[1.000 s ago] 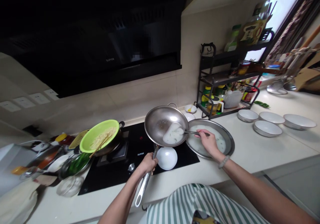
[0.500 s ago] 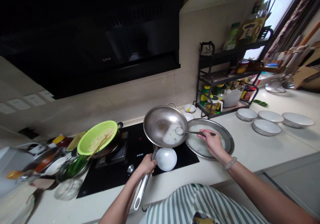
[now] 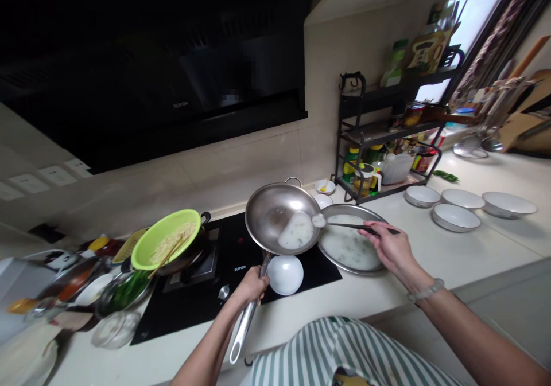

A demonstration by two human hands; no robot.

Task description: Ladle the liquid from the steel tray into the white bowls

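Observation:
My left hand is wrapped round the handle of a steel wok, which tilts to the right over the black hob. Milky liquid with dark flecks pools on the wok's right side. In my right hand is a dark-handled ladle, its pale bowl over the wok's right rim. Beneath the ladle and to the right lies a wide metal pan holding the same cloudy liquid. A white bowl sits just below the wok, by my left hand.
A green colander of noodles with chopsticks rests on a dark pot at left. Several white bowls stand on the right counter. A black spice rack stands behind the pan. Two small dishes lie near the wall.
My right hand has moved right, drawing the ladle from the liquid in the wok to over its right rim. My left hand still holds the wok in about the same place.

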